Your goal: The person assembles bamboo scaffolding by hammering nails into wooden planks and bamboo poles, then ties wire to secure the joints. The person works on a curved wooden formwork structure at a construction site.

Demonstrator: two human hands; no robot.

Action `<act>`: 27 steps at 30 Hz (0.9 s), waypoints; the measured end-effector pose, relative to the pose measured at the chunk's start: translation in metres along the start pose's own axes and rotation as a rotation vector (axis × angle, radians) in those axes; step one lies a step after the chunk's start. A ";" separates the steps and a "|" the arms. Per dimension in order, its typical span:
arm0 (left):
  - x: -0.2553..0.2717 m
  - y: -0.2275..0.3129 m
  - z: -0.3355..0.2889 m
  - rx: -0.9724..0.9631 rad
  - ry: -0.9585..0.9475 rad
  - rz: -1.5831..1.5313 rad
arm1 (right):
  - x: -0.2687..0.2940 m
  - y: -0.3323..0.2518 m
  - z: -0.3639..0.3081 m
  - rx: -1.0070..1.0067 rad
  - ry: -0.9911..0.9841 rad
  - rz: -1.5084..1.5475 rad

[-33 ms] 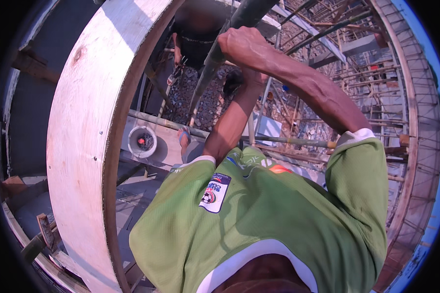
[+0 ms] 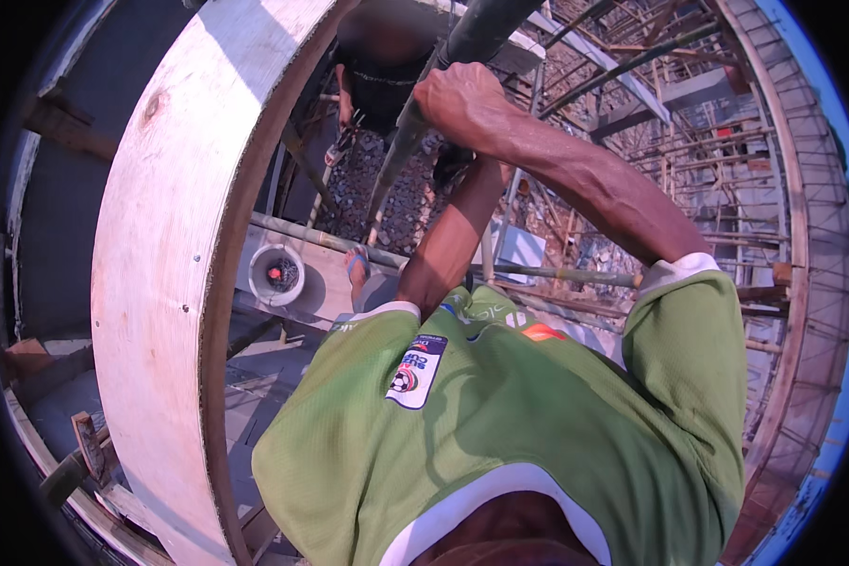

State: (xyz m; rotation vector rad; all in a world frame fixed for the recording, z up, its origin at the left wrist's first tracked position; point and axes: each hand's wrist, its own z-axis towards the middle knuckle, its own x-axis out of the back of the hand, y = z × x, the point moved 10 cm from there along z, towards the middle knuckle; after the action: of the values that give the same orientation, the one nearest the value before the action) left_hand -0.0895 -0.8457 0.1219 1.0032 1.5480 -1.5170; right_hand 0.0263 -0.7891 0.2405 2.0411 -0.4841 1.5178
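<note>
While the right hand clenches at a bamboo pole, the left is hidden

Although the head view is bent toward its rim, the right hand (image 2: 462, 99) shows clearly at the upper middle, its fingers curled tightly against the dark green bamboo pole (image 2: 406, 132). That grip is drawn narrow, a fist with the knuckles up; whether it goes around the pole or holds something smaller cannot be told. The pole slants from the top edge, right of centre, down and left past the fist

The left forearm (image 2: 453, 231) reaches up from below and passes under the right wrist, which hides the left hand, so the state of its grip cannot be told

Both arms come out of a green jersey (image 2: 538, 424) with white cuffs and collar. Below the fist, a second, level bamboo pole (image 2: 575, 274) crosses behind the left forearm. Left of that forearm is a foot (image 2: 356, 268) in a blue-strapped sandal, and beside it a round white bucket (image 2: 255, 275), with a small red thing among dark contents

A pale plywood panel (image 2: 165, 236) curves down the left side. Beyond the pole, a co-worker in a dark shirt (image 2: 387, 85) is near the stony ground (image 2: 344, 203). Bamboo scaffolding (image 2: 726, 179) fills the upper right
</note>
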 end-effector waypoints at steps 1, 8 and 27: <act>-0.003 0.000 -0.008 0.023 -0.018 0.039 | -0.001 -0.014 -0.001 0.000 0.018 -0.071; -0.055 0.034 -0.076 -0.205 -0.201 1.126 | 0.087 -0.032 -0.078 0.148 0.592 -0.041; -0.068 0.096 -0.035 -0.686 0.224 1.421 | -0.218 0.070 -0.146 -0.492 0.801 1.099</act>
State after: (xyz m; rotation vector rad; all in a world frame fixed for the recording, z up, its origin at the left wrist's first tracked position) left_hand 0.0273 -0.8135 0.1437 1.3479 0.8733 0.1040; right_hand -0.1898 -0.7613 0.0786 0.6006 -1.5549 2.2813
